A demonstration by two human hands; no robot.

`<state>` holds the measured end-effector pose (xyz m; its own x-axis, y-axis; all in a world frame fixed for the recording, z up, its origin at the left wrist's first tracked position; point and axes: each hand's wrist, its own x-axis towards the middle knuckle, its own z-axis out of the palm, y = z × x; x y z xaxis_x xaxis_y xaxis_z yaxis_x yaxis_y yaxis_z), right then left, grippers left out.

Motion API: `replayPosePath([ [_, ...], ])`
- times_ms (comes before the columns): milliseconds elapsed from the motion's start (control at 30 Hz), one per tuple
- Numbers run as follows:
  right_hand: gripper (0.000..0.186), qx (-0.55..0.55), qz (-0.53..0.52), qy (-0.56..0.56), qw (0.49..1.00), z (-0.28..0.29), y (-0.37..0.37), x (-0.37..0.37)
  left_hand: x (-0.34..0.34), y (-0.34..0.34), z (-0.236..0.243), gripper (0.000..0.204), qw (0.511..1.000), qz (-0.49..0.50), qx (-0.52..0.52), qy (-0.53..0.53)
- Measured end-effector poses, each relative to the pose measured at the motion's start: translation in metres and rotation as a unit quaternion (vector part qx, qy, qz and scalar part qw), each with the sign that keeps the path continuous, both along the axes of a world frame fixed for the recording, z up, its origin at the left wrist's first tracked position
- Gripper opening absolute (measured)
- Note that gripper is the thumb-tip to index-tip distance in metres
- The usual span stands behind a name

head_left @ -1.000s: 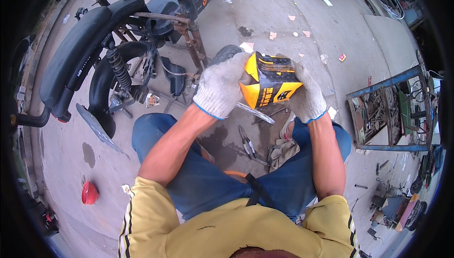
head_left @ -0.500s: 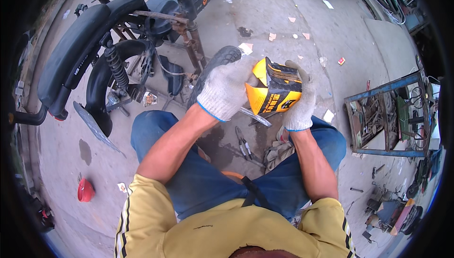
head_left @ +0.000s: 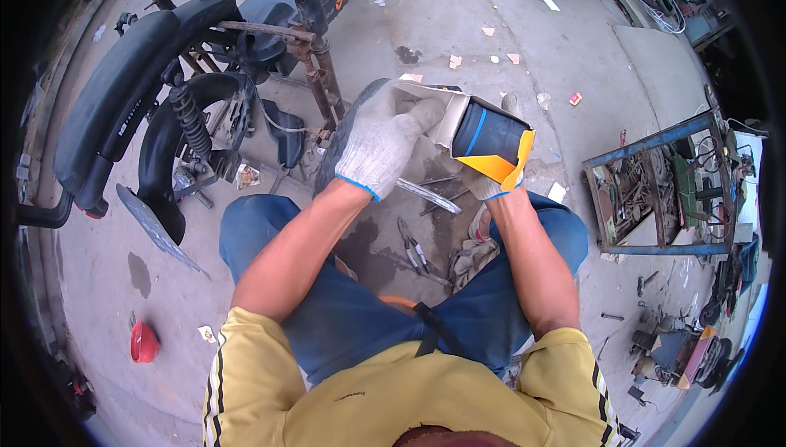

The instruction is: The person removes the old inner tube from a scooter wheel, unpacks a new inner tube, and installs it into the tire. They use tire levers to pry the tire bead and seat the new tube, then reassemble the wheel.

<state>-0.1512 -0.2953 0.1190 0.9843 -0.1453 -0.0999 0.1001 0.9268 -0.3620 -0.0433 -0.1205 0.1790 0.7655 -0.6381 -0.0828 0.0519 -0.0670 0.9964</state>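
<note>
In front of my knees I hold an opened yellow-and-black cardboard box (head_left: 490, 167), its open end turned up toward me. A black, rubbery-looking folded thing with a blue stripe (head_left: 485, 129) fills it. My left hand (head_left: 378, 142), in a white knit glove, is closed on a pale cardboard flap (head_left: 449, 124) at the box's left side. My right hand (head_left: 476, 182), gloved too, grips the box from below and behind; most of its fingers are hidden. Just behind my left hand is a black tyre (head_left: 329, 156). A silvery metal bar (head_left: 430, 196) lies below the box.
Pliers (head_left: 413, 246) and a crumpled rag (head_left: 473, 260) lie between my legs. To the left stands a partly dismantled scooter with a black seat (head_left: 135, 79). A red bowl-shaped thing (head_left: 144, 342) sits at lower left. At right is a blue metal rack (head_left: 663, 246) with parts.
The box has turned so that its open end faces me, with flaps folded out and the black contents showing. My left hand has shifted onto a flap. The whole view has moved slightly.
</note>
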Motion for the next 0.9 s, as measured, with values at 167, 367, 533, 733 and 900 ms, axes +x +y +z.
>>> replayPosePath([
  [167,0.071,-0.271,-0.159,0.104,0.944,0.036,0.002,-0.003,0.005,0.002,-0.014,0.047,0.992,0.043,0.030,0.113],
  [367,0.079,-0.895,-0.272,-0.018,0.353,0.129,0.041,-0.027,-0.001,0.002,-0.036,0.046,0.852,-0.107,-0.256,0.444],
  [533,0.072,-0.820,-0.307,0.042,0.481,0.125,0.029,-0.031,-0.007,0.003,-0.036,0.063,0.842,-0.162,-0.309,0.412],
  [733,0.047,-0.723,-0.340,0.119,0.590,0.089,-0.001,-0.026,-0.019,0.006,-0.014,0.071,0.961,-0.159,-0.155,0.164],
  [900,0.074,-0.627,-0.340,0.176,0.679,0.067,-0.021,-0.018,-0.010,0.014,0.004,0.076,0.979,-0.201,-0.038,-0.013],
])
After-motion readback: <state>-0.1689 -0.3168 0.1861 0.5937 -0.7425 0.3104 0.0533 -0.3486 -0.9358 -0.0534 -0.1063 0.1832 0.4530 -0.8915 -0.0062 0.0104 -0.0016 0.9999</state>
